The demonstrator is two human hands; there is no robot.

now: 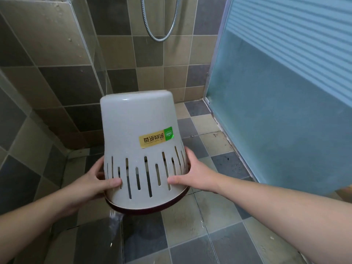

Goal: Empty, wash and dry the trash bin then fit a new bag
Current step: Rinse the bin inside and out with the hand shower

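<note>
While upturned, bin [141,128], left hand [95,185], right hand [192,176] gripping rim.

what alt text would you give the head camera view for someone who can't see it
Two bare hands, left hand and right hand, hold a pale slotted trash bin upside down over a tiled shower floor, water dribbling from its dark rim. A sticker on its side reads inverted; a shower hose hangs behind, a frosted door stands right.
</note>
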